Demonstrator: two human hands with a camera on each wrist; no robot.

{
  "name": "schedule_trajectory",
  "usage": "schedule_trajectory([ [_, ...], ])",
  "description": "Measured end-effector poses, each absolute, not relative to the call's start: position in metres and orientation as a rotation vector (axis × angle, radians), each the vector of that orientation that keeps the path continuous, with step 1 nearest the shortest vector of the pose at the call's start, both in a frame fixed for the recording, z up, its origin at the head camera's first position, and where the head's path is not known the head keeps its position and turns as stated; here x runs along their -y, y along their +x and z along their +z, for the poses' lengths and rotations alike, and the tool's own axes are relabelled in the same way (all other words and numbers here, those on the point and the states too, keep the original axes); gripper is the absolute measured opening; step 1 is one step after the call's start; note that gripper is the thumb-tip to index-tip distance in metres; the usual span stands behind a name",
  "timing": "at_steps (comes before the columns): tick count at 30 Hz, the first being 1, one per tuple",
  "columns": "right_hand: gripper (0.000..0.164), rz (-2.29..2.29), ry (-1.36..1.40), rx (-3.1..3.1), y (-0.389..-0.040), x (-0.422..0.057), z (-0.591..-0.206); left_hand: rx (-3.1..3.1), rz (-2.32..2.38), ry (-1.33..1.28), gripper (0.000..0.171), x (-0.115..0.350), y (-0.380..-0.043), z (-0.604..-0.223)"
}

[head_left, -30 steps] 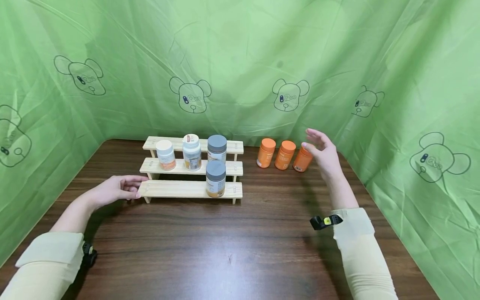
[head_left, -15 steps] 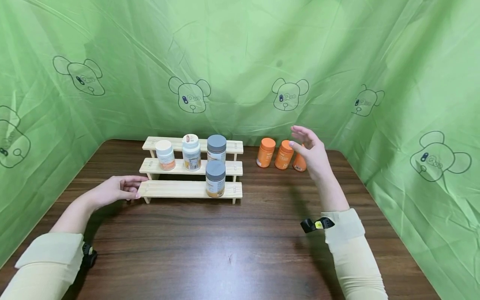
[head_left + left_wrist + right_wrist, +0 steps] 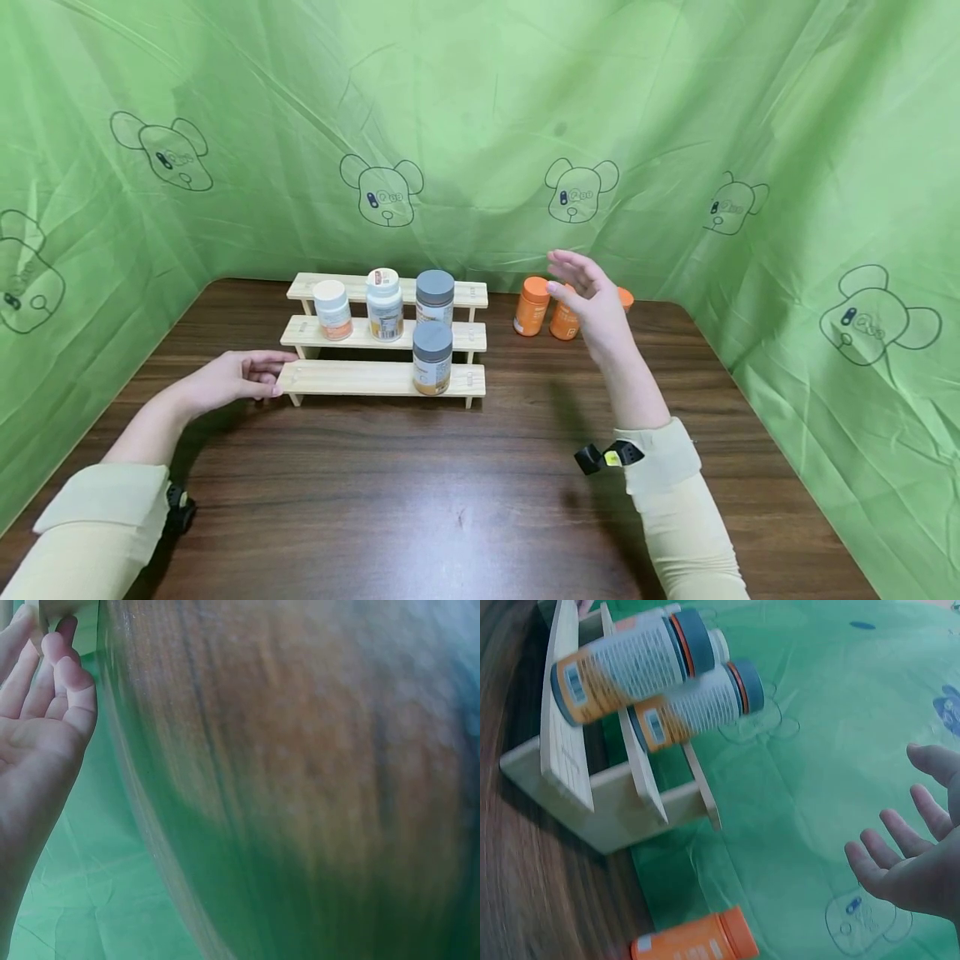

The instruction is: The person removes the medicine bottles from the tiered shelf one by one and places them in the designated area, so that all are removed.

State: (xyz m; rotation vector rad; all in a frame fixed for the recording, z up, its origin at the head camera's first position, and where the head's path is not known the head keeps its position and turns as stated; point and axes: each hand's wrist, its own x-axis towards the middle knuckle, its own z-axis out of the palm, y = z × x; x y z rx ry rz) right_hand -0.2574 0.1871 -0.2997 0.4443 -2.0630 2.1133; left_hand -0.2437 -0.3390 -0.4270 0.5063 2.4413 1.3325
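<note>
The right hand (image 3: 588, 304) has moved leftward from the right orange bottle (image 3: 626, 298) and now partly covers the middle orange bottle (image 3: 564, 321) in the head view; the bottles and the shelf (image 3: 348, 379) stand where they were. That hand is held wide, fingers spread and thumb apart, and the right wrist view shows it clear of the one orange bottle in sight there. The left orange bottle (image 3: 532, 308) stands upright just beside the middle one, all three on the table (image 3: 450, 483) to the right of the shelf. The left hand (image 3: 228, 383) pinches the left end of the shelf's lowest step. One grey-lidded jar (image 3: 432, 362) stands on that step; another grey-lidded jar (image 3: 434, 296) and two white bottles (image 3: 385, 308) stand on the middle step.
</note>
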Motion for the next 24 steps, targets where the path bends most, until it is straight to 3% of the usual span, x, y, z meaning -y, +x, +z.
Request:
schedule_trajectory([
  [24,0.049,2.027,0.627,2.245,-0.266,-0.118,-0.299,-2.423,1.351,0.496,0.061,0.340,-0.245,-0.427],
])
